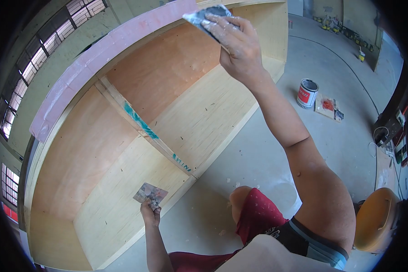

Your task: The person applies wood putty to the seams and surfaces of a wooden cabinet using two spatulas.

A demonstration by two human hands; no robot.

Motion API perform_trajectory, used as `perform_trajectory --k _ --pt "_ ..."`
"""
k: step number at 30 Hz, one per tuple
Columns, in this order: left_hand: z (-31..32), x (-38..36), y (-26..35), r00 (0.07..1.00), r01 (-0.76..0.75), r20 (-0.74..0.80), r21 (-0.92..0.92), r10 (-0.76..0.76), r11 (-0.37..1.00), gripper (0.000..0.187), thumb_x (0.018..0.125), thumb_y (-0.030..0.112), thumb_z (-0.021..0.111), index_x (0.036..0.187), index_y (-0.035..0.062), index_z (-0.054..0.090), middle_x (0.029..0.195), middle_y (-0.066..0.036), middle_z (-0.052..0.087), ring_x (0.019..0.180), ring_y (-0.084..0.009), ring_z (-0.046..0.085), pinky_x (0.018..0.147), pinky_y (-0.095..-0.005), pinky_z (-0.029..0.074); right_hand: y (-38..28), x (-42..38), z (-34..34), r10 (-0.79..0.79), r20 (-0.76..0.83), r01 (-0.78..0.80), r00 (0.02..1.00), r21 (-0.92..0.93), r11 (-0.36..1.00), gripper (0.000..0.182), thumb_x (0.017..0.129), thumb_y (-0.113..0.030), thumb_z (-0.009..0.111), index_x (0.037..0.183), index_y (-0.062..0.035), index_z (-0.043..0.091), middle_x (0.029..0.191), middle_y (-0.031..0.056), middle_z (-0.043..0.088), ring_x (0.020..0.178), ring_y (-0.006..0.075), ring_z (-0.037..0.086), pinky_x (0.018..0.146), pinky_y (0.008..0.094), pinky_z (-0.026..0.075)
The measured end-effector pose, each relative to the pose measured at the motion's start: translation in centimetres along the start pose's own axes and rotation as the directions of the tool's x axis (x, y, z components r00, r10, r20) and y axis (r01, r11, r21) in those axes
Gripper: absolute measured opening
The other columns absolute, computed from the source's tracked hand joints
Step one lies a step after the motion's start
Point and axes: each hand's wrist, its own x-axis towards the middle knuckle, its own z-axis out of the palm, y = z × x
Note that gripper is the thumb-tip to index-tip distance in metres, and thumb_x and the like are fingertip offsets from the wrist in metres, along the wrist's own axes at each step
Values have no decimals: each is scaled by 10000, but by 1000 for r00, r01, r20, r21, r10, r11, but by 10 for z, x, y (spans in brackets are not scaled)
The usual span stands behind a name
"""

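Note:
My right hand point(235, 43) is raised at the top, its fingers pressed on a flat dark grey scraper point(208, 17) with whitish smears. This scraper lies at the pink-coated rim point(122, 43) of a large curved plywood cabinet point(208, 111). Lower down, my left hand point(150, 212) grips a square putty-smeared scraper point(150, 194) by its bottom edge, held in front of the cabinet's light wooden panel. A whitish film covers the fingers of the right hand. Between the cabinet's two bays runs a divider point(140, 122) with green marks.
On the grey floor to the right stand an open can point(308, 93) with a red label and a stained board point(329, 108) beside it. A yellow rounded object point(375, 220) sits at lower right. Several small cans point(333, 25) line the far wall.

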Motion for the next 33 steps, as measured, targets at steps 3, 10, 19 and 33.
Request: perform_trajectory --k 3,10,19,33 --pt "-1 7 -3 999 47 30 -63 -46 997 128 783 139 474 896 79 468 679 -27 523 497 -131 506 397 -253 417 16 7 5 -4 -55 1 998 -49 999 426 613 67 590 993 -121 630 1052 15 639 923 222 556 734 346 396" --pt "14 9 -6 1000 16 17 77 -17 997 148 785 144 470 918 80 465 723 -27 528 515 -128 505 395 -250 414 15 0 24 47 -96 -47 994 -4 999 443 603 49 605 1010 -125 624 1056 17 637 959 229 553 767 367 398" --pt "1 12 -15 980 172 129 -171 -151 970 156 783 154 482 923 85 477 719 -28 539 520 -123 515 397 -252 423 -1 -7 -12 32 137 -33 990 7 999 438 619 39 621 1028 -115 618 1094 31 618 994 250 543 801 375 405" --pt "-22 15 -20 983 129 144 -95 -115 987 167 783 150 479 936 83 478 714 -30 546 521 -135 527 412 -262 433 -35 26 11 -29 -11 28 1000 -72 997 425 658 27 620 1062 -101 594 1124 59 598 1048 262 527 826 398 404"
